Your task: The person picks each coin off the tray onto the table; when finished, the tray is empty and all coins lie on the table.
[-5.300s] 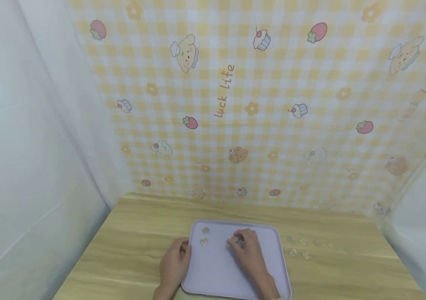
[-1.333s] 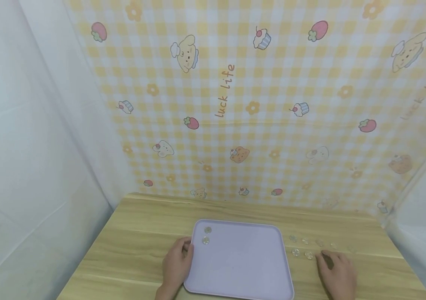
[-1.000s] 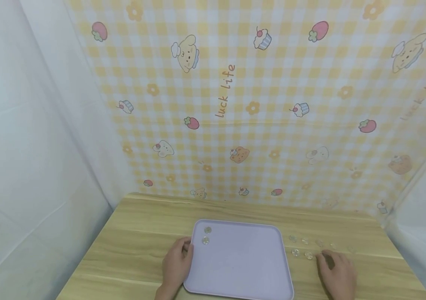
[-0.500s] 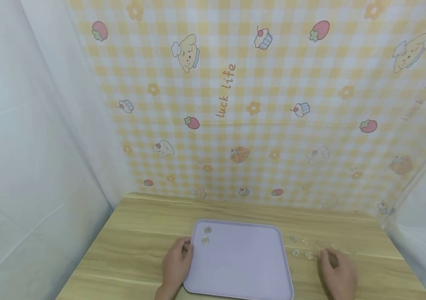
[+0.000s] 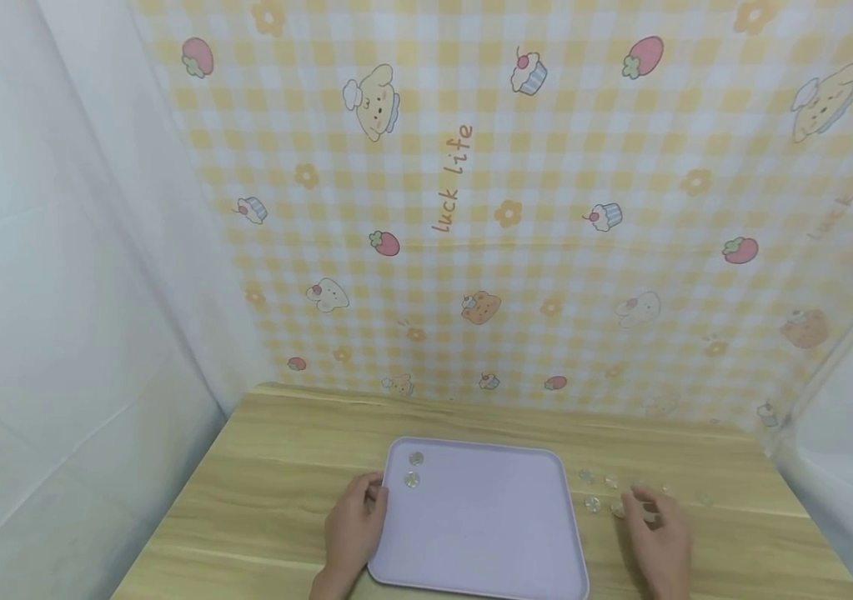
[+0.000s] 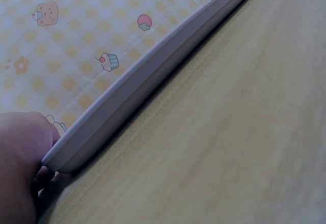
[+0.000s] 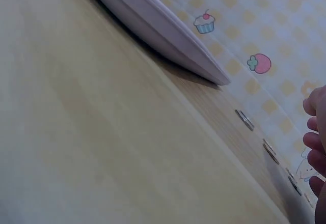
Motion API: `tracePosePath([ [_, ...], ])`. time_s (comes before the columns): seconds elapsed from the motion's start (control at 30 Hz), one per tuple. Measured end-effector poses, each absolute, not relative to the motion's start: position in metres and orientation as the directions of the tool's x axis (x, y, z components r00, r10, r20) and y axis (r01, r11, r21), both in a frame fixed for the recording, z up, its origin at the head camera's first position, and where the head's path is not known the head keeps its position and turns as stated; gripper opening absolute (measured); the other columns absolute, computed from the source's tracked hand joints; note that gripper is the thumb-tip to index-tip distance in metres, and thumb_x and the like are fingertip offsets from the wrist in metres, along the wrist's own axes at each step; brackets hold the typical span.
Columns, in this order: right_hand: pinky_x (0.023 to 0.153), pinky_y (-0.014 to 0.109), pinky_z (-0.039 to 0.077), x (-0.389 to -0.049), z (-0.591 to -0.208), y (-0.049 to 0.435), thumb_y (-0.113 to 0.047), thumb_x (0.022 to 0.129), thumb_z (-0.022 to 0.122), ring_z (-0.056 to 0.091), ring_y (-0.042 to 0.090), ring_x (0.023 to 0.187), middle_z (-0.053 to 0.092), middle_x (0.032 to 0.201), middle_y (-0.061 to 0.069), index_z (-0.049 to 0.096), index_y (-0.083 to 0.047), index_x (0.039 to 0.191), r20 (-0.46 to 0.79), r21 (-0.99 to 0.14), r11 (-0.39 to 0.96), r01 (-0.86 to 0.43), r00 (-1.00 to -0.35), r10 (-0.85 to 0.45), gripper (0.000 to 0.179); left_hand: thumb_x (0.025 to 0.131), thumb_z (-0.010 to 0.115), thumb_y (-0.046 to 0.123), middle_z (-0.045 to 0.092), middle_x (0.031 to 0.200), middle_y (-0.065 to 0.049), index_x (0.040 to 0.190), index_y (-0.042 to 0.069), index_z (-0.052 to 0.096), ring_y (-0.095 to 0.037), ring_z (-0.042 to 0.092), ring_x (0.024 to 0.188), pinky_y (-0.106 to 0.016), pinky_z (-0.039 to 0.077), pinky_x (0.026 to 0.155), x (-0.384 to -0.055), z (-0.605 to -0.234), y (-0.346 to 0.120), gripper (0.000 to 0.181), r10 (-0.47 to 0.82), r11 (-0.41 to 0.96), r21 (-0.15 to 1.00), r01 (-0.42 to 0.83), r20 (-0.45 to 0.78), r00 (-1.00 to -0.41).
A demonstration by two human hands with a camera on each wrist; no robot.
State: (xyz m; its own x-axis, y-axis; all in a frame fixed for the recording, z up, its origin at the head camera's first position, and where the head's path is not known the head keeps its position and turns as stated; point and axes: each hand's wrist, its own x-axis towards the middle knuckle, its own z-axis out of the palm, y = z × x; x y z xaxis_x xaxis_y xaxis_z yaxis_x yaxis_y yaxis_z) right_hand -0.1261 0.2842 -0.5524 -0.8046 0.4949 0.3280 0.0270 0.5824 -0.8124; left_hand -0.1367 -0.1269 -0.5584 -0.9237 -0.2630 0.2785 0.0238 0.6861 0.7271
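My left hand (image 5: 353, 521) grips the left rim of a shallow lilac tray (image 5: 486, 533). In the left wrist view the same hand (image 6: 23, 158) is at the end of the tray's edge (image 6: 122, 96). Two small clear round discs (image 5: 413, 480) lie one behind the other in the tray's far left corner. To the right of the tray, my right hand (image 5: 659, 533) hovers, fingers loosely bent, over more clear discs on the table. Its thumb overlaps one disc (image 5: 616, 510). The right wrist view shows bent fingers (image 7: 315, 142) with nothing between them, above the discs (image 7: 271, 151).
Other clear discs (image 5: 593, 504) lie in two rough rows on the wood-grain table (image 5: 268, 467), right of the tray. A yellow checked cloth (image 5: 501, 250) with cartoon prints hangs behind the table. White sheets (image 5: 73, 292) hang at both sides.
About five seconds ago my right hand was over the tray with a disc; it then went right to the loose discs. Lately it shifted slightly left over them. The left hand stays on the rim.
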Motion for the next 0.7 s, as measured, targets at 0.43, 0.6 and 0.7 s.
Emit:
tracePosePath([
  [0.43,0.078,0.005,0.041,-0.124,-0.550,0.260,-0.014,0.092,0.070,0.049,-0.009,0.090,0.065,0.105,0.003,0.069,-0.004,0.114,0.334,-0.834,0.548,-0.061,-0.847,0.414,0.023,0.090,0.070,0.017,0.063,0.081,0.009,0.110,0.010,0.071,0.001,0.043,0.054,-0.019,0.037,0.051,-0.136,-0.562,-0.129,0.021,-0.268,0.676,0.737,0.017,0.267,-0.926],
  [0.6,0.079,0.006,0.041,-0.126,-0.547,0.249,-0.014,0.092,0.070,0.050,-0.006,0.093,0.067,0.108,0.011,0.068,-0.003,0.115,0.339,-0.831,0.549,-0.087,-0.863,0.375,0.025,0.089,0.071,0.017,0.064,0.080,0.008,0.108,0.011,0.071,0.001,0.040,0.052,-0.019,0.035,0.050,-0.136,-0.563,-0.128,0.021,-0.266,0.693,0.720,0.040,0.307,-0.914],
  [0.7,0.082,0.007,0.039,-0.126,-0.543,0.239,-0.018,0.094,0.069,0.048,-0.004,0.096,0.066,0.112,0.010,0.067,-0.005,0.118,0.299,-0.838,0.542,-0.063,-0.884,0.359,0.028,0.089,0.071,0.017,0.065,0.080,0.008,0.108,0.011,0.071,0.002,0.040,0.052,-0.019,0.035,0.049,-0.137,-0.563,-0.127,0.021,-0.261,0.694,0.718,0.055,0.323,-0.910],
])
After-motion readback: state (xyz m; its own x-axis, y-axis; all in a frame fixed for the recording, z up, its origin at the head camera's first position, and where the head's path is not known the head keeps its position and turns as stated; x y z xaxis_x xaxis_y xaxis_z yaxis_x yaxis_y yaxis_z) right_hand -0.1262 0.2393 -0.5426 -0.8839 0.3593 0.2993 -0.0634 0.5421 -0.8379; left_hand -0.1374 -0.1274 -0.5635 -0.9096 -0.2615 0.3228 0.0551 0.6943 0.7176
